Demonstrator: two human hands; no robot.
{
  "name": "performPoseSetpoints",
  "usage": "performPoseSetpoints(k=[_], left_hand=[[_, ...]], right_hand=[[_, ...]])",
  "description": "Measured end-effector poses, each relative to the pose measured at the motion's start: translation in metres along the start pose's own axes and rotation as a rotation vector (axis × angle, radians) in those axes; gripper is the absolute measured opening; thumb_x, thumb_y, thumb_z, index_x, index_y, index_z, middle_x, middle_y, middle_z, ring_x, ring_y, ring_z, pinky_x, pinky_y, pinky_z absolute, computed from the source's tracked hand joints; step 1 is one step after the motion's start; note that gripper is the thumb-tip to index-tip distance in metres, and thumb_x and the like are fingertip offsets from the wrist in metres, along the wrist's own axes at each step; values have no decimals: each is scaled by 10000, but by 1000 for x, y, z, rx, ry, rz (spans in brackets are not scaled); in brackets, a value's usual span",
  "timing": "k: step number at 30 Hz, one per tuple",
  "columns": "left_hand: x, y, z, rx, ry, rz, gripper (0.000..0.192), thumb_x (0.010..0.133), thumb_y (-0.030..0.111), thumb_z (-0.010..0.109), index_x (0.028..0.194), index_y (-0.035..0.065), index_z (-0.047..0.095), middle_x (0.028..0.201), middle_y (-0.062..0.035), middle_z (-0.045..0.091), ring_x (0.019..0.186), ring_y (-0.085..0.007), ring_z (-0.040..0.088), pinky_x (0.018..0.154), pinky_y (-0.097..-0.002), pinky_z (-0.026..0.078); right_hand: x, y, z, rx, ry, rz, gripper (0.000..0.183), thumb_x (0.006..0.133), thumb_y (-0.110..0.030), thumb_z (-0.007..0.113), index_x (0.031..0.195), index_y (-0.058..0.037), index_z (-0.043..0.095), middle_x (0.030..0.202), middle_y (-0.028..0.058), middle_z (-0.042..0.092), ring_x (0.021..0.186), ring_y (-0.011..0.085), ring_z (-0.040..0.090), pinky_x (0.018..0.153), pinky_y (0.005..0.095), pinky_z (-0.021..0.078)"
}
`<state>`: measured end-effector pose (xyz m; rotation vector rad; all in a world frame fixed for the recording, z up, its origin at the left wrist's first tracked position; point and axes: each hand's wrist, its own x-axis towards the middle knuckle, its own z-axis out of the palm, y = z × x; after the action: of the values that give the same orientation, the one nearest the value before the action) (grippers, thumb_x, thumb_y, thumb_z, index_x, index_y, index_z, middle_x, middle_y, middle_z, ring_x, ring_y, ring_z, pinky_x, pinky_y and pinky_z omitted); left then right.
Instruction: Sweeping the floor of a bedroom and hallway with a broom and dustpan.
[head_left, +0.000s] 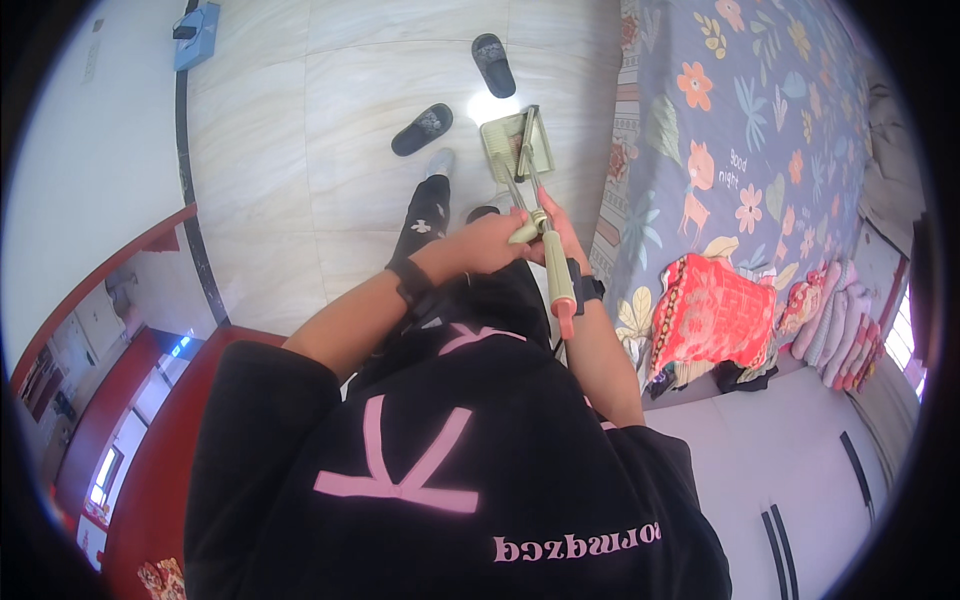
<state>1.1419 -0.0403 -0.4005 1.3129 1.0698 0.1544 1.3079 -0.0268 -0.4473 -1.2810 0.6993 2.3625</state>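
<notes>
On the floor ahead of my feet rests a pale green long-handled dustpan (546, 159), with a narrow dark-edged broom head (529, 135) against it. Two thin poles rise from them and come together at my hands. My left hand (487, 241) is closed around the end of a short pale green grip (523, 233). Beside it, my right hand (561, 229) wraps from beneath around the poles and the longer green handle (556, 262), which has a pink hanging end. Which pole belongs to which tool I cannot tell.
Two dark slippers, one (423, 129) nearer and one (494, 65) farther, lie on the tiled floor (360, 67). A bed with a floral sheet (720, 112) stands at the right, bearing a red cushion (716, 311). A blue box (196, 37) sits by the left wall.
</notes>
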Motion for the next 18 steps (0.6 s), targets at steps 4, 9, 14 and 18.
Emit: performPoseSetpoints(k=[4,9,14,18], left_hand=[[-6,4,5,27,-48,25,282,818,232,581,980,10,522,807,-177,581,784,-329,574,697,-383,436],[-6,3,7,92,-15,23,251,836,264,567,922,29,551,744,-141,595,717,-276,590,656,-366,443],[0,-1,1,-93,-66,-89,264,869,304,528,939,57,589,741,-86,619,683,-168,601,611,-311,446],[-5,-9,-13,-151,2,-176,259,853,289,549,922,46,605,722,-92,622,652,-177,602,597,-294,456]], right_hand=[[-5,5,-14,-65,-22,24,587,773,-599,551,936,-36,525,679,-13,569,642,168,542,511,328,398],[-10,-3,-19,-143,-132,-1,566,781,-602,536,898,-48,516,684,-1,567,638,188,534,545,321,402],[-12,-9,-17,-11,-102,-67,573,777,-572,570,887,-16,489,665,18,539,641,207,527,651,326,441],[-18,-19,-32,54,-29,-89,603,802,-580,518,902,11,463,645,54,514,620,206,508,718,307,439]])
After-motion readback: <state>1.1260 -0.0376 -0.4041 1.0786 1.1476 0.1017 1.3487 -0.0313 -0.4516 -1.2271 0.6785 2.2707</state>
